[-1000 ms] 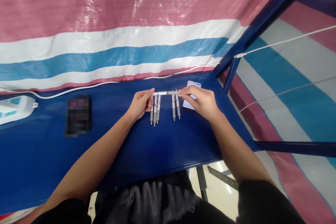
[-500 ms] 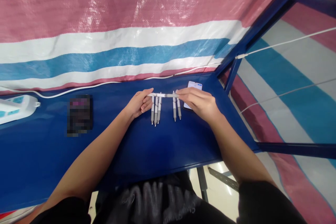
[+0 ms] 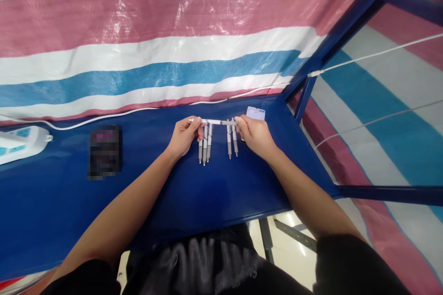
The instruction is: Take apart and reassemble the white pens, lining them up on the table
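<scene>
A white and grey pen (image 3: pixel 216 122) is held level between my two hands, above the blue table. My left hand (image 3: pixel 185 136) pinches its white end, and my right hand (image 3: pixel 255 133) grips its grey end. Below the held pen, three similar pens (image 3: pixel 205 147) lie side by side near my left fingers. Two more pens (image 3: pixel 232 140) lie near my right fingers, their tips toward me. Behind my right hand is a phone (image 3: pixel 256 112) with a lit screen, partly covered by the hand.
On the left of the blue table (image 3: pixel 166 203) lies a dark blurred rectangular object (image 3: pixel 104 152). Farther left is a white and light-blue plastic item (image 3: pixel 26 143). A white cable (image 3: pixel 104 116) runs along the back edge, below a striped sheet (image 3: pixel 155 14). A blue metal frame (image 3: pixel 304 87) stands at the right.
My right hand has turned and changed its hold at the pen's grey end, its fingers now more curled. The held pen has risen slightly, and my left fingers have shifted along it.
</scene>
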`<action>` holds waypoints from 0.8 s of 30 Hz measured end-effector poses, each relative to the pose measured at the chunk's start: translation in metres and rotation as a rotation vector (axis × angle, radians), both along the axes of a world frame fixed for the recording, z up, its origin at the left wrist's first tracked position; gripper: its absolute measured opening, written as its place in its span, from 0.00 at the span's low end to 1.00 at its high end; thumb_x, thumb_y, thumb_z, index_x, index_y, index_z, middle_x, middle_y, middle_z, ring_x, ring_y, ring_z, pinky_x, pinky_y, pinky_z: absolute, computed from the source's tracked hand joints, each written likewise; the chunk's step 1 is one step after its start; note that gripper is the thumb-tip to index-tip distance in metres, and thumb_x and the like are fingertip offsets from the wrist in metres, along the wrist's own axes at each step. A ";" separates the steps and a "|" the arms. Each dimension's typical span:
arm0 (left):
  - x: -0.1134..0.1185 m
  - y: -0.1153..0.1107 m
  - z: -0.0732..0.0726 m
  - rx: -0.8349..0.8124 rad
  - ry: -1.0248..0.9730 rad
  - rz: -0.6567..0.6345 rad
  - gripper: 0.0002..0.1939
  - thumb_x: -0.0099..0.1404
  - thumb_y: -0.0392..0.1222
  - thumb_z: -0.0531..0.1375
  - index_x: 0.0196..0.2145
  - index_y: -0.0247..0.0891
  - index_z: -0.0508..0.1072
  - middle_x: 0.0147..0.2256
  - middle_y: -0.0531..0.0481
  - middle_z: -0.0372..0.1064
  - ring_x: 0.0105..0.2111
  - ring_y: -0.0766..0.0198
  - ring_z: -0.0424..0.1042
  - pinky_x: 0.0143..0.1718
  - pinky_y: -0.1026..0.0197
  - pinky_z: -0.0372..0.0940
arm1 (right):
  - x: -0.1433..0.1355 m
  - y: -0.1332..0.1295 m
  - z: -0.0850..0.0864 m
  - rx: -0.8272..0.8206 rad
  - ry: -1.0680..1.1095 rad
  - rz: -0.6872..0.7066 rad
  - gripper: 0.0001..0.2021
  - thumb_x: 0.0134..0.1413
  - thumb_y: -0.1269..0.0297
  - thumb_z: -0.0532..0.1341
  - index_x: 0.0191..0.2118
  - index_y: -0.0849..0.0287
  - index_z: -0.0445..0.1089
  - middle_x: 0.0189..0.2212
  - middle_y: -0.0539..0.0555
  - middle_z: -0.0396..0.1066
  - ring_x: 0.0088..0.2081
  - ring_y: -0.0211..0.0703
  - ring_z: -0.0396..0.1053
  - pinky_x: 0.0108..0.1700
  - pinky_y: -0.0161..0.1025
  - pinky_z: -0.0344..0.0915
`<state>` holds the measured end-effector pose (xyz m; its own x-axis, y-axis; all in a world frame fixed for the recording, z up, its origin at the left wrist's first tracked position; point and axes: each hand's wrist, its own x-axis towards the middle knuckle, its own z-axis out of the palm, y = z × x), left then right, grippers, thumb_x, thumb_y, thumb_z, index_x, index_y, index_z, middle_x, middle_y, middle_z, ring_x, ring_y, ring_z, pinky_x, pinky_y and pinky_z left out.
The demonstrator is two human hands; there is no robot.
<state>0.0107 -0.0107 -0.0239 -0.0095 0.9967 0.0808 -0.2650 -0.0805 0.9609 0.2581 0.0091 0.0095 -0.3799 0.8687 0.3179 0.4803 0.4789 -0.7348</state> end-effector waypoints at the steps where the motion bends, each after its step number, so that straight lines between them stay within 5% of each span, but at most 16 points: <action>1: 0.000 0.000 0.000 0.011 0.002 -0.001 0.29 0.60 0.68 0.76 0.31 0.36 0.80 0.20 0.53 0.70 0.19 0.69 0.66 0.22 0.64 0.63 | 0.000 0.000 0.001 -0.035 -0.003 -0.002 0.37 0.74 0.26 0.45 0.27 0.52 0.62 0.19 0.50 0.67 0.25 0.43 0.68 0.36 0.42 0.65; 4: 0.000 -0.001 0.000 0.028 0.006 0.010 0.29 0.61 0.68 0.76 0.31 0.36 0.80 0.20 0.52 0.71 0.20 0.69 0.67 0.22 0.64 0.63 | 0.003 0.000 0.006 -0.132 0.020 0.009 0.37 0.73 0.25 0.47 0.26 0.53 0.64 0.18 0.49 0.67 0.24 0.43 0.68 0.35 0.41 0.64; 8: -0.001 0.000 -0.003 0.034 0.031 0.008 0.27 0.63 0.66 0.75 0.30 0.37 0.79 0.21 0.52 0.71 0.20 0.68 0.67 0.23 0.64 0.64 | 0.009 0.002 0.009 -0.058 0.053 0.064 0.32 0.66 0.24 0.59 0.38 0.53 0.71 0.28 0.50 0.77 0.26 0.42 0.69 0.34 0.40 0.64; 13: -0.003 0.001 -0.007 0.047 0.061 -0.029 0.25 0.64 0.65 0.75 0.33 0.38 0.81 0.22 0.52 0.72 0.21 0.67 0.68 0.25 0.63 0.66 | 0.011 0.006 0.007 -0.096 -0.067 0.078 0.36 0.76 0.28 0.46 0.30 0.53 0.67 0.19 0.49 0.70 0.24 0.43 0.70 0.36 0.41 0.65; 18: -0.003 0.001 -0.006 0.037 0.071 -0.013 0.25 0.63 0.65 0.75 0.34 0.38 0.82 0.21 0.52 0.72 0.20 0.67 0.68 0.25 0.63 0.66 | 0.013 0.007 0.010 -0.044 -0.012 0.091 0.31 0.66 0.25 0.60 0.39 0.53 0.73 0.27 0.50 0.76 0.26 0.43 0.70 0.33 0.40 0.63; 21: -0.001 -0.001 -0.003 0.033 0.070 -0.030 0.25 0.63 0.65 0.75 0.32 0.38 0.81 0.21 0.52 0.73 0.20 0.67 0.68 0.24 0.63 0.65 | 0.012 0.006 0.009 -0.145 -0.106 0.107 0.37 0.74 0.27 0.49 0.28 0.54 0.70 0.20 0.51 0.71 0.25 0.43 0.70 0.36 0.41 0.64; 24: -0.001 -0.002 -0.001 0.027 0.078 -0.030 0.26 0.63 0.65 0.75 0.30 0.38 0.82 0.22 0.51 0.73 0.20 0.67 0.68 0.25 0.63 0.65 | 0.009 0.005 0.006 -0.169 -0.124 0.077 0.37 0.72 0.26 0.51 0.33 0.55 0.74 0.21 0.51 0.72 0.25 0.44 0.70 0.35 0.41 0.63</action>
